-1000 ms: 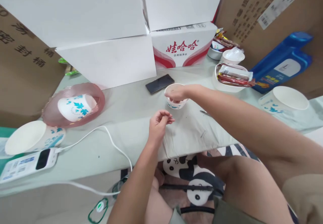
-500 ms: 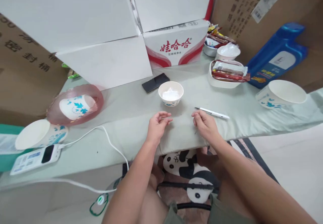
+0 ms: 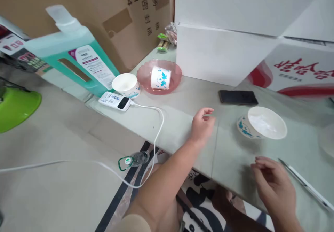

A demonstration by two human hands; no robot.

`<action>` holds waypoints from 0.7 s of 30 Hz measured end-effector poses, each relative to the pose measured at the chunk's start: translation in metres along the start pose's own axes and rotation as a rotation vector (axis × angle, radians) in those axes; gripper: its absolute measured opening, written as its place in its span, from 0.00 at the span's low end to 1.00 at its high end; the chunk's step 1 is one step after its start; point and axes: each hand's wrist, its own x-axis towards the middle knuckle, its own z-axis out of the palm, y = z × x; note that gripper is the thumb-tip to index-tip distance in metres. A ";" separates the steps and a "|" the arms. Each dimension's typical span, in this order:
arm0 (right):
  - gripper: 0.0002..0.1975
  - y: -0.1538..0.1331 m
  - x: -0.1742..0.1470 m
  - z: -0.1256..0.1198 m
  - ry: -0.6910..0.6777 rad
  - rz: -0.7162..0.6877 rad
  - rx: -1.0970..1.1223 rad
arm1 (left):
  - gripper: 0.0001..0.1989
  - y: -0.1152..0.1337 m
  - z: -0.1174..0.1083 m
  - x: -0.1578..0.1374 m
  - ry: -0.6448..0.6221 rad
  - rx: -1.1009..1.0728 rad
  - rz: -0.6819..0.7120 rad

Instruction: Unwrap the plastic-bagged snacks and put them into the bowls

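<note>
My left hand (image 3: 203,125) hovers at the middle of the table, its fingers loosely bent, a gap between thumb and fingers, and nothing in it. My right hand (image 3: 273,183) is lower right, loosely curled and hollow, with no object visible in it. Between them and farther back stands a white paper bowl (image 3: 245,127) with blue leaf prints and something white and crinkled inside. Beside my right hand lies a white pen (image 3: 305,183), apart from the fingers. Behind the bowl a dark phone (image 3: 237,97) lies flat.
A pink translucent dish (image 3: 146,85) holds a tipped paper cup (image 3: 161,78). Left of it are another paper bowl (image 3: 126,84), a white power bank (image 3: 114,100) with a cable (image 3: 159,131), and a green-liquid jug (image 3: 78,58). White boxes (image 3: 208,54) wall the back.
The view has swung left, bringing the jug into sight and pushing the right-side snack containers out. Both hands remain in loose poses over the table; the right hand sits nearer the camera.
</note>
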 end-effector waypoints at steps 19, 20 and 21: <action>0.12 -0.238 0.233 0.190 -0.325 -0.652 0.218 | 0.08 0.058 -0.113 0.048 0.030 -0.458 -0.218; 0.13 -0.245 0.244 0.197 -0.335 -0.654 0.221 | 0.07 0.059 -0.115 0.052 0.016 -0.445 -0.237; 0.12 -0.252 0.254 0.205 -0.343 -0.651 0.213 | 0.07 0.059 -0.118 0.055 -0.003 -0.430 -0.257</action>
